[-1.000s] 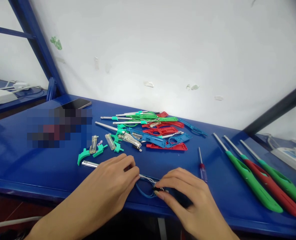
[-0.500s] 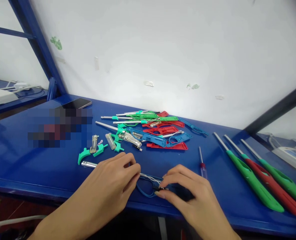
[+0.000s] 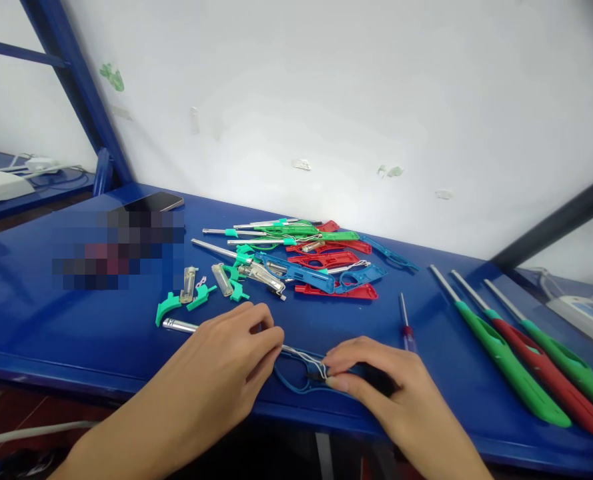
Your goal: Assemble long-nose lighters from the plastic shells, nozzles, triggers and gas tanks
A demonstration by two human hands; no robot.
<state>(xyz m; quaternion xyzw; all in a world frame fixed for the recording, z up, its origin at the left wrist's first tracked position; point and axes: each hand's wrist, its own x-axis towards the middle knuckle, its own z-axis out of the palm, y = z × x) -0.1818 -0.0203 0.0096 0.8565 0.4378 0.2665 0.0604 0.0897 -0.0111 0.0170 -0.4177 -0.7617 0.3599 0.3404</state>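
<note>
In front of me lies an opened lighter with a blue handle half (image 3: 295,387), its metal tube (image 3: 179,325) sticking out to the left. My left hand (image 3: 239,357) is closed over the lighter where the tube joins the handle; its fingers hide that joint. White wires (image 3: 306,358) run along the handle to a small black igniter piece (image 3: 317,377). Thumb and fingers of my right hand (image 3: 381,380) pinch at this piece, over the handle's right part. A screwdriver (image 3: 407,333) with a clear and red handle lies just beyond my right hand.
Lighter parts fill the back middle: red shells (image 3: 333,260), blue shells (image 3: 296,272), green shells (image 3: 296,230) and metal tubes. Green triggers (image 3: 169,307) and small clear tanks (image 3: 189,285) lie left. Three whole lighters (image 3: 511,363) rest at right. A phone (image 3: 159,202) is back left.
My right hand has shifted slightly right and down, its fingertips closer together, showing more of the white wires and black piece. My left hand stays on the lighter.
</note>
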